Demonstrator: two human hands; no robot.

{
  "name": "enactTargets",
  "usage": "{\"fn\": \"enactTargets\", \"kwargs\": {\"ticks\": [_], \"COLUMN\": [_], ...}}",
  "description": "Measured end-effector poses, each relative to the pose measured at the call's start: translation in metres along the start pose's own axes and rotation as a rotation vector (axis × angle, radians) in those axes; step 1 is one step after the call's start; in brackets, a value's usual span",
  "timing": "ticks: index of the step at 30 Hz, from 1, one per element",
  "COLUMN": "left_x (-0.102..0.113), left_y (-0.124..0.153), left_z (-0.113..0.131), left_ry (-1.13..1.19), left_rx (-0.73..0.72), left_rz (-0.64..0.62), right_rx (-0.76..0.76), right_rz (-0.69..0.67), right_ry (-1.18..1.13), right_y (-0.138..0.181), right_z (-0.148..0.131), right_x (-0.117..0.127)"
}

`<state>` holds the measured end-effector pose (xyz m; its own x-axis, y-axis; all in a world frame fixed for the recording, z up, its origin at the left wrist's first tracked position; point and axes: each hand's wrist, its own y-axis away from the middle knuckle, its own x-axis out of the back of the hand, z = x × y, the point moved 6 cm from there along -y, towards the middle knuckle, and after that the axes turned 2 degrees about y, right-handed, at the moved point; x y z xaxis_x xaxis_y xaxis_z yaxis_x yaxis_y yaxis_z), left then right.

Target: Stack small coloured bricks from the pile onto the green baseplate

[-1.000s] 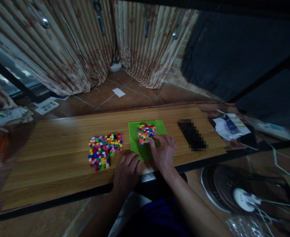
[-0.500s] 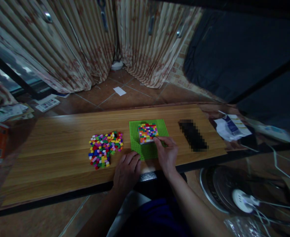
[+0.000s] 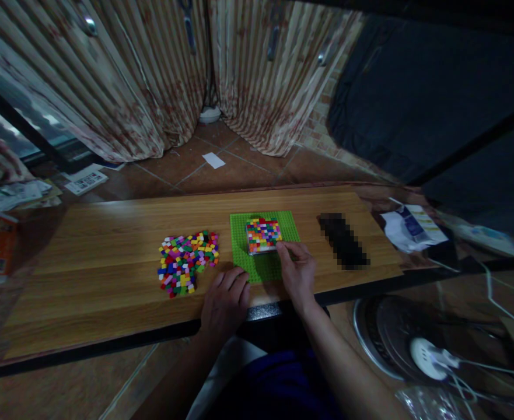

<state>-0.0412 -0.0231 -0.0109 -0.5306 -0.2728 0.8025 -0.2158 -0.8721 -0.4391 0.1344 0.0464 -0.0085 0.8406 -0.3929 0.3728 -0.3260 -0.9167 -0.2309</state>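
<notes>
A block built of small multicoloured bricks (image 3: 263, 234) stands on the green studded baseplate (image 3: 239, 268). At the block's front right corner, the thumb and fingertips of my right hand (image 3: 298, 269) are pinched together. Whatever they may hold there is too small to make out. My left hand (image 3: 225, 296) rests on the table's front part with its fingers laid out, fingertips by the baseplate's front left corner. It holds nothing that I can see. To its upper left lies a pile of loose coloured bricks (image 3: 182, 262).
The wooden table (image 3: 94, 251) carries a pixelated dark object (image 3: 344, 240) right of the baseplate. Crumpled paper packaging (image 3: 414, 227) lies beyond the table's right end. A white power strip (image 3: 427, 357) with cables sits at lower right. Curtains (image 3: 257, 87) hang behind.
My right hand stays at the block's corner, with hardly any movement. My left hand keeps its place. The whole view has shifted very slightly.
</notes>
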Motion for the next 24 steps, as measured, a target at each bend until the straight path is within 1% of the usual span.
{"fn": "enactTargets", "kwargs": {"ticks": [4, 10, 17, 20, 24], "left_x": [-0.001, -0.001, 0.001, 0.001, 0.001], "left_y": [0.001, 0.001, 0.000, 0.000, 0.000], "left_z": [-0.001, 0.000, 0.000, 0.002, 0.000], "left_ry": [-0.001, -0.007, -0.013, -0.010, -0.005], "left_rx": [0.010, 0.008, 0.017, 0.001, 0.017], "left_rz": [-0.007, -0.016, -0.017, -0.030, -0.036], "right_rx": [-0.059, -0.165, -0.271, -0.303, -0.332], "right_rz": [-0.003, -0.003, -0.011, -0.001, 0.005], "right_ry": [-0.080, -0.169, -0.178, -0.189, -0.178], "right_y": [-0.003, -0.009, -0.010, -0.010, -0.010], "right_z": [0.006, 0.017, 0.013, 0.011, 0.012], "right_x": [0.000, -0.008, -0.008, -0.008, -0.010]}}
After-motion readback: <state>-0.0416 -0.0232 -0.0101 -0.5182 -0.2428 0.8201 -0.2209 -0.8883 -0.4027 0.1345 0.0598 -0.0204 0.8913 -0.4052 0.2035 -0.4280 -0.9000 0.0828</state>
